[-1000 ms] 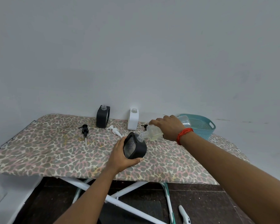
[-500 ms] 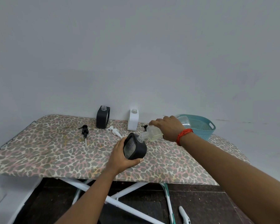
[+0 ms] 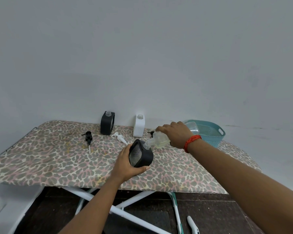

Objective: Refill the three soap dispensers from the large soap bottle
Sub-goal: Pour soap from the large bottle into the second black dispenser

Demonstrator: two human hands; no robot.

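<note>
My left hand (image 3: 125,163) grips a black dispenser (image 3: 140,153), tilted toward the right, just above the leopard-print board (image 3: 49,159). My right hand (image 3: 176,133) holds the clear large soap bottle (image 3: 160,140) tipped down, its ribbed neck meeting the dispenser's open mouth. A second black dispenser (image 3: 107,122) and a white dispenser (image 3: 139,125) stand uncapped at the back by the wall. A black pump head (image 3: 88,138) and a white pump head (image 3: 119,137) lie loose on the board; another black pump (image 3: 150,132) peeks out behind the bottle.
A teal perforated basket (image 3: 210,132) sits at the board's back right, behind my right wrist. The grey wall runs close behind the board. White crossed legs (image 3: 118,210) and a white object (image 3: 193,225) are on the dark floor below.
</note>
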